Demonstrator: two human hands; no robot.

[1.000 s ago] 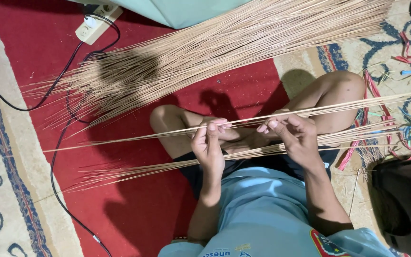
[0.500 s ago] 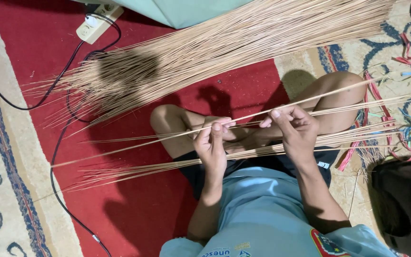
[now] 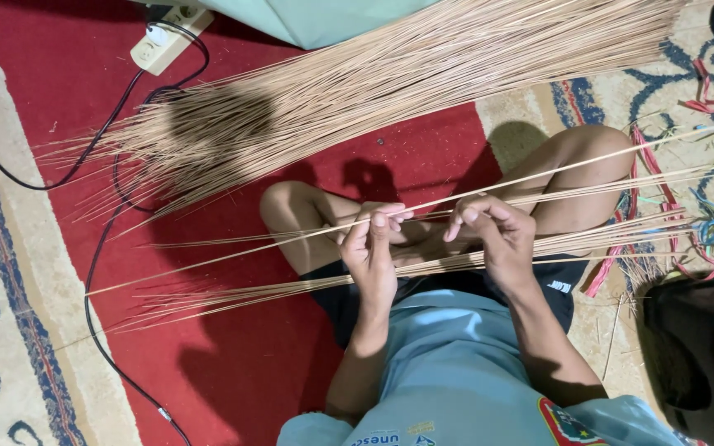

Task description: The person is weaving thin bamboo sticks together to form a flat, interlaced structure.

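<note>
Pinching one long thin stick [image 3: 307,237] between fingers and thumb, the left hand [image 3: 373,252] and the right hand [image 3: 489,235] are both closed on it above the crossed legs. It runs tilted (higher at the right side) over a small sheaf of sticks [image 3: 291,289] on the lap, while a big bundle of sticks [image 3: 390,74] lies on the red carpet [image 3: 233,363].

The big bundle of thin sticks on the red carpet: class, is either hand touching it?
No: the big bundle lies apart, beyond the knees, while the left hand and right hand pinch one separate stick.
</note>
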